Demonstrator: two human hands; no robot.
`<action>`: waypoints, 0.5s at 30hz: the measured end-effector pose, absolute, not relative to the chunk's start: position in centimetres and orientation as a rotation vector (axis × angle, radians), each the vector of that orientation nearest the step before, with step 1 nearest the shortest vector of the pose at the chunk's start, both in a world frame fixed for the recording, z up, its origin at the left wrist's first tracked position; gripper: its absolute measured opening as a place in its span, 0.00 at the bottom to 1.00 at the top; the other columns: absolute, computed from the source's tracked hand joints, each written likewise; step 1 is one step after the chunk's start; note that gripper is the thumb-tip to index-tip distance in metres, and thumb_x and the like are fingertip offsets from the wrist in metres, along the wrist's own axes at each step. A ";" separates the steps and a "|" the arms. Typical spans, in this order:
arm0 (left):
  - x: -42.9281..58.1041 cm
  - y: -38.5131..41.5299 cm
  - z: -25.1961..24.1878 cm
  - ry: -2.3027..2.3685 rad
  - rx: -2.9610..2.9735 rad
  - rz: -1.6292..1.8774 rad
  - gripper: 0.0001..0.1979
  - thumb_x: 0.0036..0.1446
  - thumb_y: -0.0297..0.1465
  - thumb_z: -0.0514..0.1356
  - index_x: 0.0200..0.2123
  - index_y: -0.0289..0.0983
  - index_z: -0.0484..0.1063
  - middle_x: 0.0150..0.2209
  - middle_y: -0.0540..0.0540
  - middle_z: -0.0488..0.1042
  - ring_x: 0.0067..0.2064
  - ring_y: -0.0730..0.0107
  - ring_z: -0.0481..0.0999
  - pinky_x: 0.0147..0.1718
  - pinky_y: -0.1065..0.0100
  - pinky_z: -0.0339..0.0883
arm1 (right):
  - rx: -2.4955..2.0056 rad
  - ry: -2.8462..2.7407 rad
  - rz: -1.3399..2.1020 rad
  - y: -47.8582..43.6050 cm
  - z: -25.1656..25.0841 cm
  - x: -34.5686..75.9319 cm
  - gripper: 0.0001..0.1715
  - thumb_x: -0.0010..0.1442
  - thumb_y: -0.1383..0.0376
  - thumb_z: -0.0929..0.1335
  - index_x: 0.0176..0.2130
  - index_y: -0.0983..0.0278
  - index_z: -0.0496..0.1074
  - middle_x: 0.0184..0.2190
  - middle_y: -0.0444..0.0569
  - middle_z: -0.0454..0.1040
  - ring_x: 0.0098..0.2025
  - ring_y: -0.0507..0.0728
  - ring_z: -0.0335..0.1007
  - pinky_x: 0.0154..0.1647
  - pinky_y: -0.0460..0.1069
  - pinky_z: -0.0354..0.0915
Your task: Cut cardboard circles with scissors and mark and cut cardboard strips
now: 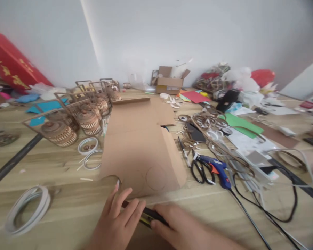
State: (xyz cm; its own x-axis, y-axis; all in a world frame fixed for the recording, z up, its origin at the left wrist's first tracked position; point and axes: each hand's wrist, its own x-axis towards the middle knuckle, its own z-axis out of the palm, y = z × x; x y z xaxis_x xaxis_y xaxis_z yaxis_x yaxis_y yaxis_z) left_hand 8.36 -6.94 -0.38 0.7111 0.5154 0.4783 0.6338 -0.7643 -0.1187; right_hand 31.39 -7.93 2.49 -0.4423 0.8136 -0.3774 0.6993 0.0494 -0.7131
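Observation:
Near the front edge of the table, my right hand [172, 222] is closed round a black and yellow utility knife [155, 214]. My left hand [121, 217] lies across the knife's other end, two fingers bent over it and the others reaching forward, apart. A small whitish tip shows by its foremost finger; I cannot make out what it is. Just beyond both hands lies a flat piece of brown cardboard [135, 146] with a faint circle outlined near its front edge. A curved notch marks its front left corner. The knife's blade is not visible.
Lidded woven baskets with handles [88, 121] stand at the left, near white coils [28, 211]. At the right lie black-handled scissors [202, 170], a blue glue gun [219, 170] with its cable, a phone [195, 132] and tangled strips. An open cardboard box [169, 85] stands behind.

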 end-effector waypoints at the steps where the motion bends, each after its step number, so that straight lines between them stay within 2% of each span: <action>1: 8.6 -6.8 -0.3 -0.898 -2.635 -0.637 0.24 0.60 0.19 0.56 0.57 0.44 0.74 0.49 0.52 0.82 0.57 0.57 0.73 0.72 0.50 0.38 | -1.588 -2.138 1.347 -8.2 2.3 31.6 0.12 0.63 0.59 0.65 0.33 0.63 0.72 0.26 0.45 0.73 0.25 0.52 0.59 0.23 0.46 0.51; 3: 9.0 -6.6 -0.1 -0.916 -2.626 -0.698 0.26 0.61 0.21 0.58 0.60 0.45 0.72 0.55 0.51 0.80 0.60 0.56 0.71 0.73 0.50 0.35 | -1.594 -1.996 1.412 -8.4 2.1 32.2 0.11 0.63 0.59 0.64 0.32 0.62 0.69 0.23 0.42 0.69 0.24 0.51 0.59 0.22 0.45 0.52; 4: 9.1 -6.7 0.0 -0.958 -2.621 -0.743 0.26 0.62 0.23 0.59 0.61 0.46 0.71 0.57 0.50 0.78 0.61 0.56 0.70 0.73 0.51 0.37 | -1.587 -1.905 1.466 -8.4 2.1 32.6 0.12 0.63 0.58 0.63 0.33 0.62 0.67 0.22 0.41 0.68 0.22 0.51 0.60 0.22 0.44 0.54; 6: 8.8 -6.8 0.0 -1.084 -2.627 -0.839 0.26 0.63 0.26 0.61 0.64 0.46 0.68 0.59 0.48 0.76 0.63 0.55 0.70 0.71 0.54 0.47 | -1.557 -1.716 1.551 -7.9 2.3 33.8 0.13 0.65 0.55 0.61 0.35 0.61 0.65 0.21 0.39 0.66 0.20 0.50 0.60 0.21 0.44 0.58; 8: 8.0 -7.0 -0.5 -1.293 -2.646 -0.950 0.26 0.64 0.30 0.61 0.64 0.45 0.67 0.59 0.45 0.77 0.60 0.56 0.73 0.64 0.58 0.62 | -1.544 -1.579 1.514 -6.6 2.6 35.6 0.15 0.65 0.52 0.61 0.38 0.61 0.65 0.22 0.38 0.67 0.19 0.50 0.62 0.21 0.44 0.62; 11: 6.7 -7.2 -1.6 -1.931 -2.598 -1.143 0.21 0.65 0.37 0.60 0.61 0.43 0.70 0.56 0.42 0.78 0.54 0.56 0.79 0.54 0.59 0.74 | -1.701 -1.487 1.179 -3.0 3.0 39.1 0.18 0.65 0.52 0.61 0.44 0.62 0.68 0.25 0.42 0.73 0.23 0.54 0.70 0.26 0.47 0.67; 13: 6.4 -7.3 -2.3 -2.451 -2.490 -1.292 0.23 0.65 0.43 0.58 0.60 0.41 0.70 0.57 0.39 0.78 0.54 0.54 0.80 0.53 0.56 0.75 | -1.948 -1.479 0.816 0.4 3.1 41.7 0.19 0.65 0.53 0.60 0.41 0.62 0.72 0.24 0.45 0.76 0.26 0.57 0.73 0.29 0.49 0.69; 15: 6.6 -7.5 -2.5 -2.845 -2.339 -1.538 0.28 0.64 0.48 0.58 0.61 0.38 0.68 0.60 0.36 0.75 0.58 0.53 0.77 0.56 0.55 0.73 | -2.012 -1.469 0.689 4.1 3.0 43.8 0.17 0.64 0.55 0.62 0.37 0.63 0.74 0.28 0.50 0.79 0.33 0.61 0.77 0.35 0.51 0.70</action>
